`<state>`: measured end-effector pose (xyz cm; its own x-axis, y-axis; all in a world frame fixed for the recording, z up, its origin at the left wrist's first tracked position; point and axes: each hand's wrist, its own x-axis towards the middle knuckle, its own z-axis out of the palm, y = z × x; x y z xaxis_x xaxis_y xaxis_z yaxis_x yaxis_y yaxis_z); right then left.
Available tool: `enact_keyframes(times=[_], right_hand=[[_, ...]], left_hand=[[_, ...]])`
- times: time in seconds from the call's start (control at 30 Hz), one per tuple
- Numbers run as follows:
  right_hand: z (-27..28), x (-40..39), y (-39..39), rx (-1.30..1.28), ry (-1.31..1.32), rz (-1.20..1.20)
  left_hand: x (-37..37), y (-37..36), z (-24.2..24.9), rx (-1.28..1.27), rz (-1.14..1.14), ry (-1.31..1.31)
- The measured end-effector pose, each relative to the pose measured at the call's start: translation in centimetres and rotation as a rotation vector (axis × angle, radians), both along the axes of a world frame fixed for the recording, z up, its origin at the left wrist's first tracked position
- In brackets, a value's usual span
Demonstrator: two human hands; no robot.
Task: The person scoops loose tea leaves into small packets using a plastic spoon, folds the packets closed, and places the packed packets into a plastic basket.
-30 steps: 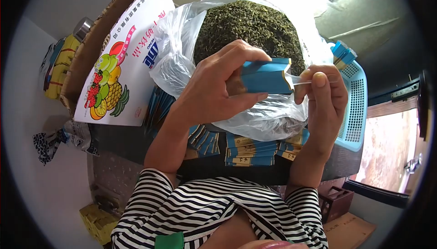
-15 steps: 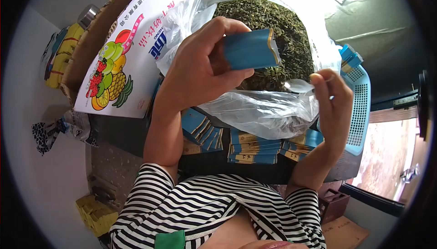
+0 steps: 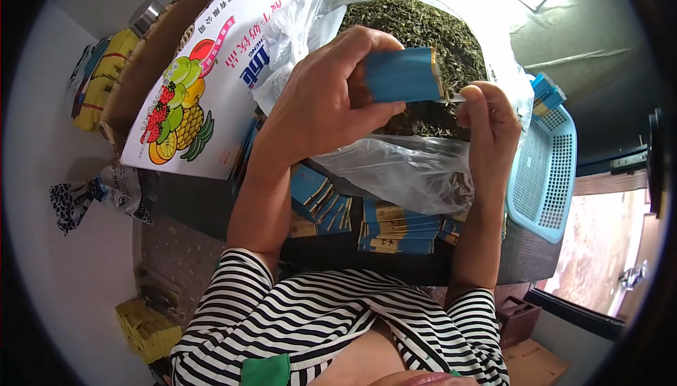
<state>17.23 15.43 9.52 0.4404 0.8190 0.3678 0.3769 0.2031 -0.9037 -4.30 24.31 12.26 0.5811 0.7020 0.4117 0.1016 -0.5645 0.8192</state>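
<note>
1. A clear plastic bag (image 3: 416, 174) heaped with dark green loose tea (image 3: 423, 33) fills the space behind the hands. A cardboard box with printed fruit (image 3: 190, 104) leans to its left, and a light blue basket (image 3: 546, 174) stands to its right.
2. Stacks of flat blue packets (image 3: 391, 227) lie on the dark table edge (image 3: 233, 216) under the bag, between the person's forearms.
3. The left hand (image 3: 324, 104) grips one blue packet (image 3: 402, 75) in front of the tea, with the thumb below and curled fingers above, pressed on its left end.
4. The right hand (image 3: 486, 132) pinches a small clear scoop or film at the packet's right, gold-edged mouth; what it is cannot be told.
5. The packet's long axis runs roughly level, with the mouth pointing right towards the right hand.
</note>
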Motion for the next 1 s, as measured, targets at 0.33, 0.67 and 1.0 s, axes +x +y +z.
enact_keyframes(times=[0.33, 0.67, 1.0], right_hand=[[2.1, 2.2, -1.7, 0.138, 0.079, -0.048], [3.0, 1.0, -2.5, 0.124, 0.133, 0.128], [4.1, 0.6, -3.2, 0.251, -0.221, 0.197]], left_hand=[[0.6, 0.2, -0.7, 0.019, -0.024, 0.066], [2.6, -0.8, -1.4, 0.133, -0.049, 0.079], [3.6, -1.3, -2.1, -0.056, -0.082, -0.056]])
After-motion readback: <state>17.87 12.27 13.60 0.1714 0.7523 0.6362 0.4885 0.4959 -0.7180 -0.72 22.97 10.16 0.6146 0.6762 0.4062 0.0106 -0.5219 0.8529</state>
